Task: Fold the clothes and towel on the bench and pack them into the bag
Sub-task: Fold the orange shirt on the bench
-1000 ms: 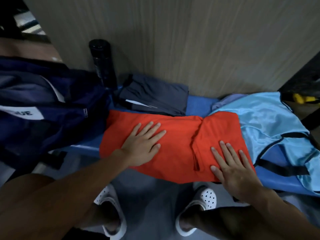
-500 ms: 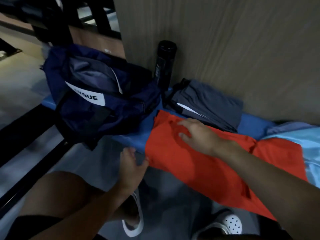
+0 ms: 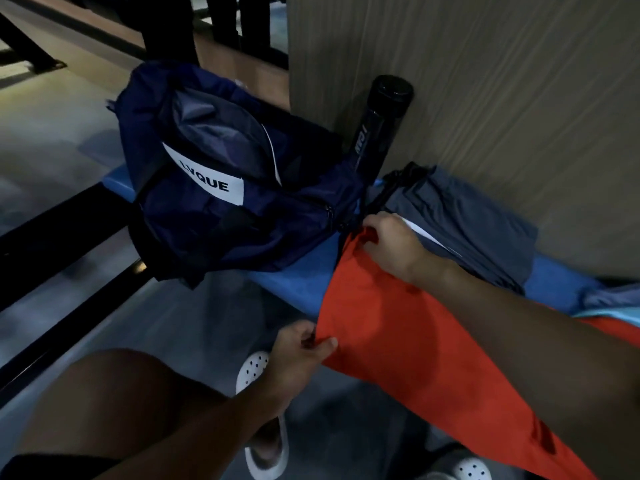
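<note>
While I had both hands clamped on the orange garment (image 3: 398, 327), left hand (image 3: 299, 344) at its near corner hanging off the bench (image 3: 294, 271), right hand (image 3: 391, 244) at the far corner beside the bag (image 3: 221, 188), I judged a lopsided lift could undo the fold.

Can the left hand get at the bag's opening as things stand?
Probably yes, once it lets go. The left hand is pinching the near corner of the orange garment, so it is busy. The bag sits open on the bench just ahead, nothing between them.
</note>
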